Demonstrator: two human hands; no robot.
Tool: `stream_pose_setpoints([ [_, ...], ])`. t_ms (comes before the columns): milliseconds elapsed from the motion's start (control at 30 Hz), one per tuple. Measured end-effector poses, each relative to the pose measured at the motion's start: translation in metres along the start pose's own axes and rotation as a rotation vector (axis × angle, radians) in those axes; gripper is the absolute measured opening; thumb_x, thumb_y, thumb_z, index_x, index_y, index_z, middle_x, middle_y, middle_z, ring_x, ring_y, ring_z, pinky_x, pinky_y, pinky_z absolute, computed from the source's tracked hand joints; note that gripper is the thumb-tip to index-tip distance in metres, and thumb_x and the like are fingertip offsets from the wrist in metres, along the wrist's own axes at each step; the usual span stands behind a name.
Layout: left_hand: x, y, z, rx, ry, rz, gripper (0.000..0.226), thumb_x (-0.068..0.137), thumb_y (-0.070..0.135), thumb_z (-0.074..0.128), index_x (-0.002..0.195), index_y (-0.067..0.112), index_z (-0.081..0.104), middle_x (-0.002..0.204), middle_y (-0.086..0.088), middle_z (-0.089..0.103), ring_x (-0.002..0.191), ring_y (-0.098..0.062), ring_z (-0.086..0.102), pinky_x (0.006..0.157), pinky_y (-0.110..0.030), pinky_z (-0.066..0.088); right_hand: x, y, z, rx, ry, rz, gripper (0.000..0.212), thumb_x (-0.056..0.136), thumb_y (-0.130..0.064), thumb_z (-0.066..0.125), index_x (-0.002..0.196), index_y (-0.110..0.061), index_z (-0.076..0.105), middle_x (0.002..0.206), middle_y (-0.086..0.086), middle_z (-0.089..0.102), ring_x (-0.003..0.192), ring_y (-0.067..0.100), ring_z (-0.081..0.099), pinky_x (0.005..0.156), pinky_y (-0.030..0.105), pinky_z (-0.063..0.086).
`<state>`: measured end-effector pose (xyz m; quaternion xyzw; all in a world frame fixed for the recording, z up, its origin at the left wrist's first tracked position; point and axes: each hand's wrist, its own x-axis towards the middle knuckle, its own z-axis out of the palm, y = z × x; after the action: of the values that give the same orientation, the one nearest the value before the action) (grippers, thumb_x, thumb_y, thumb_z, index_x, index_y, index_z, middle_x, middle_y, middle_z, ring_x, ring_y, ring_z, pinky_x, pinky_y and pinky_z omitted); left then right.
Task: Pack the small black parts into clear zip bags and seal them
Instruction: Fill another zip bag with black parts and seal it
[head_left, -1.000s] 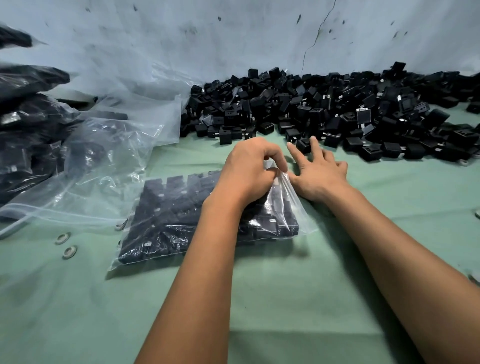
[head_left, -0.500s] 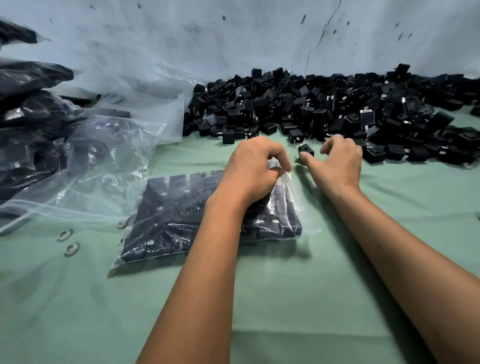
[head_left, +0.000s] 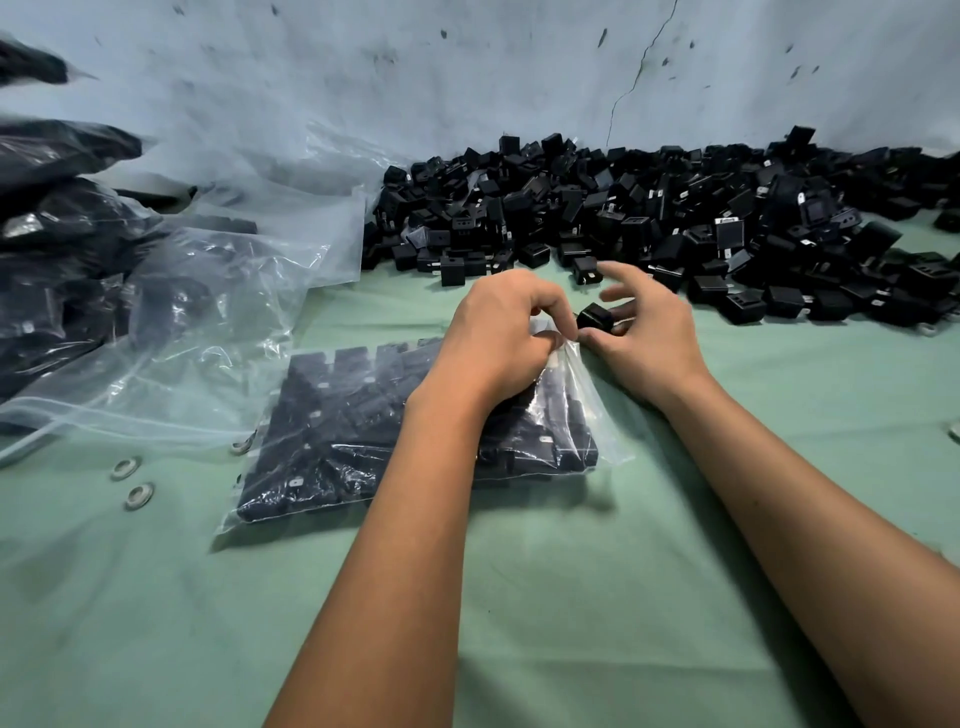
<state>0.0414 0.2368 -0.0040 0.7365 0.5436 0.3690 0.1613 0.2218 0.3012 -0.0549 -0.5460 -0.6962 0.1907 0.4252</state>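
A clear zip bag (head_left: 363, 447) packed with rows of small black parts lies flat on the green cloth in the middle. My left hand (head_left: 498, 338) pinches the bag's open mouth at its far right corner. Just to the right, my right hand (head_left: 649, 338) holds one small black part (head_left: 595, 317) between thumb and fingers, close to the bag's opening. A big heap of loose black parts (head_left: 675, 223) stretches along the wall behind both hands.
Empty clear bags (head_left: 208, 312) lie crumpled at the left, with filled dark bags (head_left: 52, 234) stacked behind them. Two metal washers (head_left: 132, 480) sit on the green cloth (head_left: 571, 597) near the left. A cracked grey wall closes off the back.
My right hand went from the bag's mouth out to the heap's edge, picked up one black part, and came back beside the opening. My left hand kept its pinch on the bag.
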Motion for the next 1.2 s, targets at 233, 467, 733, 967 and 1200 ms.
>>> stream_pose_setpoints([
  [233,0.002,0.001,-0.004,0.005,0.062,0.046,0.024,0.08,0.005,0.081,0.083,0.028,0.078,0.1,0.007,0.068,0.102,-0.015,0.064,0.088,-0.043,0.054,-0.021,-0.003,-0.012,0.616,-0.045,0.04,0.031,0.072,-0.01,0.092,0.098,-0.019,0.078,0.091,0.004,0.078,0.078,0.011,0.067,0.079,0.026,0.058],
  [467,0.003,-0.003,-0.008,0.008,0.102,0.063,0.022,0.079,0.006,0.082,0.083,0.028,0.079,0.1,0.008,0.068,0.101,-0.013,0.064,0.087,-0.042,0.055,-0.027,-0.008,-0.014,0.678,-0.346,-0.03,0.034,0.068,-0.002,0.089,0.096,-0.018,0.08,0.087,0.008,0.075,0.081,0.021,0.06,0.078,0.03,0.055],
  [733,0.003,-0.004,-0.009,-0.009,0.114,0.048,0.022,0.079,0.007,0.082,0.081,0.028,0.079,0.1,0.009,0.069,0.101,-0.011,0.064,0.087,-0.04,0.055,-0.029,-0.012,-0.015,0.956,-0.271,0.099,0.009,0.084,-0.002,0.076,0.085,-0.011,0.078,0.089,0.014,0.078,0.076,0.02,0.071,0.064,0.021,0.053],
  [967,0.004,-0.005,-0.009,-0.018,0.112,0.042,0.022,0.076,0.006,0.085,0.079,0.028,0.079,0.099,0.009,0.069,0.101,-0.011,0.065,0.086,-0.04,0.055,-0.034,-0.018,-0.009,0.849,-0.328,0.046,0.008,0.083,0.003,0.076,0.087,-0.003,0.074,0.079,0.014,0.077,0.066,0.017,0.073,0.064,0.024,0.059],
  [1200,0.005,-0.005,-0.008,-0.003,0.112,0.046,0.023,0.077,0.006,0.085,0.079,0.029,0.079,0.099,0.01,0.069,0.1,-0.01,0.065,0.086,-0.04,0.056,-0.035,-0.02,-0.012,0.896,-0.33,0.076,0.011,0.085,0.006,0.073,0.096,0.007,0.07,0.081,0.014,0.077,0.067,0.017,0.073,0.063,0.024,0.058],
])
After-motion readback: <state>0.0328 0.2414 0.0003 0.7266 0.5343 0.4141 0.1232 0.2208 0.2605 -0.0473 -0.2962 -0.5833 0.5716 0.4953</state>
